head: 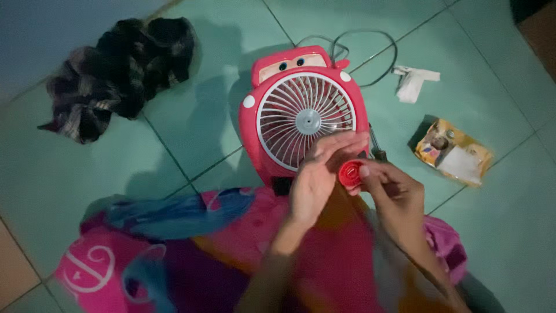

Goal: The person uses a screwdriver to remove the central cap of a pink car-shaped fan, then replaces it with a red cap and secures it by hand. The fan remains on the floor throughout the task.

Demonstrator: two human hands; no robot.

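While both hands meet low in the middle of the view, the right hand pinches a small red ribbed roll, seemingly tape, between thumb and forefinger, its fingers closed on the rim. The left hand rises beside it at about nine o'clock from the roll, palm turned inward and fingers stretched loosely toward one o'clock, their tips touching or just over the roll's upper edge; whether they actually grip it cannot be told through the blur. Directly behind the hands, at twelve o'clock, stands a red car-shaped table fan with a white round grille, a grey hub and two cartoon eyes on its top panel; the left fingertips overlap the grille's lower right edge. A thin dark cable loops on the floor behind the fan, toward one o'clock. Near the cable's end, at two o'clock, lies a crumpled white scrap of paper, and at three o'clock from the hands sits a yellow and white snack wrapper. Well apart, at ten o'clock, a dark checked cloth lies bunched on the pale green tiled floor. Below the forearms, at six o'clock, spreads the person's bright pink, blue and orange patterned garment.
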